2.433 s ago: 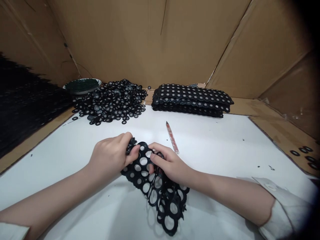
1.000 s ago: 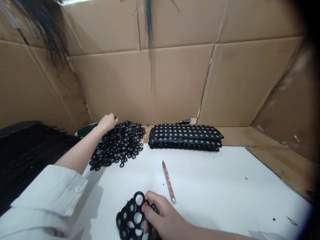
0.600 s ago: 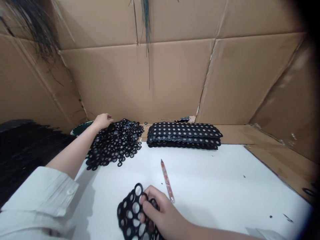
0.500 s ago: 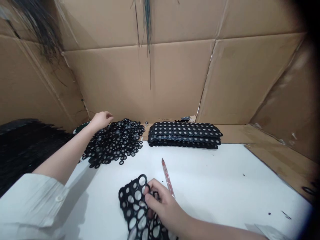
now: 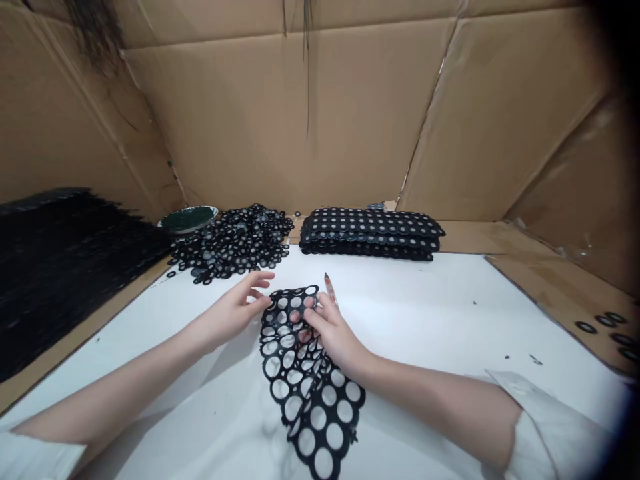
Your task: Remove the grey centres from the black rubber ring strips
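One black punched-out sheet (image 5: pixel 305 373) is seen lying on the white table surface (image 5: pixel 440 320), just in front of the person, running from between the two hands toward the near edge. It is full of round holes; more than twenty can be counted, though the exact number cannot be told where the sheet folds and overlaps itself.

Two hands are shown. The left hand (image 5: pixel 235 310) is held with fingers loosely spread, its fingertips touching the far left corner of the sheet. The right hand (image 5: pixel 327 327) is laid on the upper part of the sheet, fingers bent and pressing down on it; whether a piece is pinched between them cannot be told.

One pen-like tool (image 5: pixel 330 291) with a reddish barrel is lying on the white surface, just beside the right hand's fingers and partly hidden by them.

Farther back, one loose heap of black rings (image 5: pixel 235 241) is spread out, too many to be counted. One green dish (image 5: pixel 189 218) is set just to the left of that heap. One stack of unpunched black sheets (image 5: pixel 370 232), dotted with grey discs, is placed to the right of the heap; several layers are visible, but their number cannot be told. One large black pile (image 5: pixel 60 253) is seen at the far left.

At the right edge, about four loose rings (image 5: pixel 605 323) are lying on the cardboard. Cardboard walls (image 5: pixel 320 113) are stood around the back.

No brand, label or readable writing is visible anywhere.
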A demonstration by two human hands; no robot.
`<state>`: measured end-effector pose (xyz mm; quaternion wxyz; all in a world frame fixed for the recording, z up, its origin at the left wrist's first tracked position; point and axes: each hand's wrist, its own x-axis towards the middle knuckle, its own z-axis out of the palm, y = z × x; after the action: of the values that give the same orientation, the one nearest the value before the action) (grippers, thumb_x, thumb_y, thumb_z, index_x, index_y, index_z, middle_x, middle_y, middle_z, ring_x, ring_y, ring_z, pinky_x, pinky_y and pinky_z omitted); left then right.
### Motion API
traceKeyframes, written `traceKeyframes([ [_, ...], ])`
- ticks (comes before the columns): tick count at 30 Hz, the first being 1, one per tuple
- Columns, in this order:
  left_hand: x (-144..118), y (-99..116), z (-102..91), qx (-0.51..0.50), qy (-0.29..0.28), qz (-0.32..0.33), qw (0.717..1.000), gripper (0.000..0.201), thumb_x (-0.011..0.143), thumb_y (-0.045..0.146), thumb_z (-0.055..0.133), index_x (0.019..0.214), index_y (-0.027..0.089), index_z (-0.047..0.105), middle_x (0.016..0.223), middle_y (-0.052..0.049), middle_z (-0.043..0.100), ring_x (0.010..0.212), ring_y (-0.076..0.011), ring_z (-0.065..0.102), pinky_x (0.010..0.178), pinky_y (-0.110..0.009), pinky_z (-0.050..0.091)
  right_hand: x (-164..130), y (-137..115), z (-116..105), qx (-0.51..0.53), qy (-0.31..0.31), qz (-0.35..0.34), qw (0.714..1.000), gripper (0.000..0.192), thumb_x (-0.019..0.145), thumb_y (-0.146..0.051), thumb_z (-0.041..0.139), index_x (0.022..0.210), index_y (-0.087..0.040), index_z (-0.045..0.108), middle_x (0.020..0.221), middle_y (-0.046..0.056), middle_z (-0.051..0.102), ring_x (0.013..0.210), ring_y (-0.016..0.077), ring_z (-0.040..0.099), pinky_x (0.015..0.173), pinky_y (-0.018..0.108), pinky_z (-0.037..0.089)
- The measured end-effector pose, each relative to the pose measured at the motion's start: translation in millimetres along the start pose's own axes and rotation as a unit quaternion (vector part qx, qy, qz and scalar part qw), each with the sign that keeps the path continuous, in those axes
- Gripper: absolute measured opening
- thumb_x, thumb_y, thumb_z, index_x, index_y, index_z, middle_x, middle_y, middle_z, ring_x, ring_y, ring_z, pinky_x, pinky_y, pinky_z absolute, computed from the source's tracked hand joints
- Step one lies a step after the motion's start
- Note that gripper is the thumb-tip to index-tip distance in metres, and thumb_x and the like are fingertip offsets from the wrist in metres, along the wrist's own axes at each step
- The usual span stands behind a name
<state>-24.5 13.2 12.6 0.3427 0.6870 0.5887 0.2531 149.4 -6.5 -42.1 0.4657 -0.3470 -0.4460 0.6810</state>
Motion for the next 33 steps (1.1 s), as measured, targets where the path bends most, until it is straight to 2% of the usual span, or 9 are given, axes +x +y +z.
traceKeyframes([
  [2,-1.8,-3.7,6.6,-0.034,0.013,-0.014,0.999,0.047,0.073,0.037,0.052,0.116,0.021,0.044,0.115,-0.011,0.052,0.094,-0.0219,0.056,0.081,-0.039,0.045,-0.9,-0.1,0.8,-0.002,0.004,-0.001,1.000,0.012,0.080,-0.028,0.046,0.081,-0.022,0.036,0.097,0.002,0.052,0.069,0.0096,0.054,0.058,0.025,0.046],
  [5,-5.3,-6.1,13.9,-0.122,-0.025,-0.019,0.992,0.052,0.071,0.032,0.055,0.119,0.019,0.038,0.108,-0.012,0.056,0.094,-0.0224,0.057,0.079,-0.038,0.046,-1.4,-0.2,1.5,-0.027,0.005,0.010,1.000,0.009,0.081,-0.026,0.042,0.087,-0.021,0.042,0.093,0.003,0.054,0.066,0.0107,0.054,0.059,0.027,0.048],
  [9,-14.5,-10.9,23.0,-0.149,0.016,0.059,0.987,0.051,0.076,0.026,0.051,0.123,0.022,0.033,0.107,-0.007,0.054,0.100,-0.0185,0.054,0.086,-0.034,0.043,-2.0,-1.1,0.4,-0.096,-0.019,-0.005,0.995,0.025,0.078,-0.038,0.050,0.093,-0.018,0.048,0.092,0.004,0.055,0.070,0.0116,0.055,0.064,0.029,0.048],
  [12,-20.7,-14.7,27.8,-0.153,0.009,0.065,0.986,0.048,0.078,0.025,0.050,0.124,0.025,0.033,0.102,-0.005,0.053,0.095,-0.0174,0.054,0.084,-0.034,0.044,-2.3,-2.0,-0.8,-0.154,-0.022,-0.023,0.988,0.034,0.067,-0.037,0.064,0.091,-0.017,0.051,0.086,0.002,0.057,0.072,0.0112,0.055,0.070,0.028,0.046],
  [15,-25.8,-13.0,29.7,-0.186,-0.007,0.044,0.982,0.053,0.078,0.025,0.051,0.126,0.028,0.030,0.095,-0.003,0.053,0.090,-0.0172,0.054,0.079,-0.033,0.046,-2.0,-4.0,-0.9,-0.186,-0.016,-0.007,0.982,0.026,0.070,-0.037,0.061,0.082,-0.015,0.055,0.075,0.001,0.057,0.056,0.0074,0.050,0.058,0.024,0.043],
  [19,-31.9,-4.8,29.7,-0.232,0.012,0.032,0.972,0.062,0.078,0.024,0.050,0.131,0.033,0.019,0.094,-0.002,0.051,0.085,-0.0144,0.054,0.076,-0.030,0.046,-1.6,-7.7,-0.5,-0.201,-0.005,0.041,0.979,0.028,0.075,-0.038,0.054,0.082,-0.012,0.060,0.071,0.002,0.056,0.045,0.0046,0.044,0.047,0.022,0.037],
  [24,-35.8,-6.4,33.6,-0.214,0.007,0.071,0.974,0.061,0.078,0.023,0.052,0.130,0.035,0.022,0.108,-0.004,0.047,0.089,-0.0150,0.053,0.077,-0.029,0.046,-1.5,-5.9,-1.4,-0.174,-0.008,0.031,0.984,0.025,0.078,-0.034,0.051,0.088,-0.014,0.062,0.086,0.005,0.060,0.048,0.0045,0.046,0.049,0.022,0.039],
  [29,-38.0,-11.7,39.2,-0.156,0.050,0.102,0.981,0.061,0.079,0.021,0.051,0.130,0.035,0.021,0.110,-0.005,0.046,0.089,-0.0151,0.052,0.080,-0.031,0.045,-2.5,-2.9,-2.2,-0.158,-0.028,0.042,0.986,0.029,0.080,-0.038,0.047,0.092,-0.015,0.061,0.090,0.006,0.060,0.060,0.0091,0.052,0.053,0.023,0.042],
  [33,-39.7,-13.2,40.7,-0.126,0.060,0.135,0.981,0.057,0.079,0.016,0.049,0.128,0.033,0.026,0.108,-0.004,0.048,0.091,-0.0154,0.051,0.081,-0.031,0.043,-4.3,-7.5,-1.5,-0.191,-0.061,-0.009,0.980,0.028,0.077,-0.039,0.052,0.089,-0.016,0.061,0.091,0.007,0.061,0.078,0.0153,0.056,0.066,0.027,0.046],
])
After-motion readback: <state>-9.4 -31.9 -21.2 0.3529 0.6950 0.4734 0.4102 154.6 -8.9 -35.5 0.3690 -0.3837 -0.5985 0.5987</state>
